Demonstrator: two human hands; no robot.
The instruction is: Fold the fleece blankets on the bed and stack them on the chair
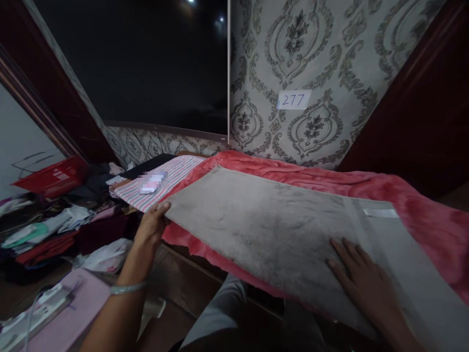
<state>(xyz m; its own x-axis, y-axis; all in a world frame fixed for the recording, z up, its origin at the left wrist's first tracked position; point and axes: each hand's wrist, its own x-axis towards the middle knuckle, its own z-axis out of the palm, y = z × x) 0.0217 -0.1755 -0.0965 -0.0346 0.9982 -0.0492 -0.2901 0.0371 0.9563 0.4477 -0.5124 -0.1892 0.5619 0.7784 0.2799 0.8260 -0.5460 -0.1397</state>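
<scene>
A large grey cloth (pixel 234 210) with a pale band and a small white label near its right end lies flat over a red plush blanket (pixel 293 173). My left hand (pixel 156 220) pinches the grey cloth's near left corner between thumb and fingers. Toward the right, my right hand (pixel 361 274) rests palm down on the cloth, fingers spread. Beyond my left hand lies a pink and white striped cloth (pixel 176 173) with a blurred item on top.
Piled clothes (pixel 69 220) fill the left side, with a red bag (pixel 54 176) behind them. A white power strip (pixel 40 308) sits on a pink box (pixel 84 303) at lower left. A large dark screen (pixel 146 63) and patterned wall (pixel 293 39) stand behind.
</scene>
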